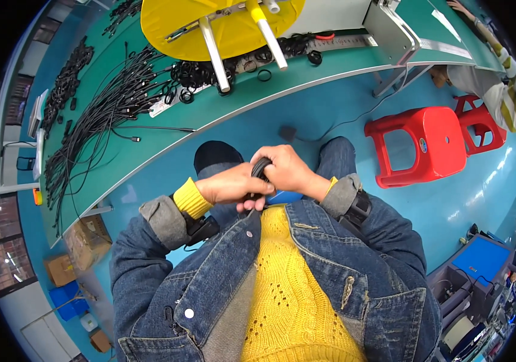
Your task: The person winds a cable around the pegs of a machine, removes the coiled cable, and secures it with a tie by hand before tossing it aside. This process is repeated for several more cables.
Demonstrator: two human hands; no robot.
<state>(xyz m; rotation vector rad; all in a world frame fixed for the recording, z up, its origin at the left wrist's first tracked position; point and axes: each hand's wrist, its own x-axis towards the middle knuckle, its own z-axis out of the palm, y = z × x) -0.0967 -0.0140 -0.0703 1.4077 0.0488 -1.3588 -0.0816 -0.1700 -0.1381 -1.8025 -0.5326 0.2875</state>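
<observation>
A small coiled black cable (260,171) is between my hands, above my lap. My left hand (232,183) grips its lower part with the fingers curled under it. On the upper right side of the coil, my right hand (289,169) is closed round it. Both hands touch, and the cable's ends are hidden by the fingers. On the green table (149,148) beyond my hands lies a long bundle of loose black cables (110,99) with plugs at their ends. Several small black coils (194,75) are heaped to its right.
A yellow round board (179,36) with white rods stands over the table's front. A metal bracket (394,30) rises at the right. Red stools (430,145) stand on the blue floor, near a person in a striped sleeve (514,90). Cartons (86,241) sit lower left.
</observation>
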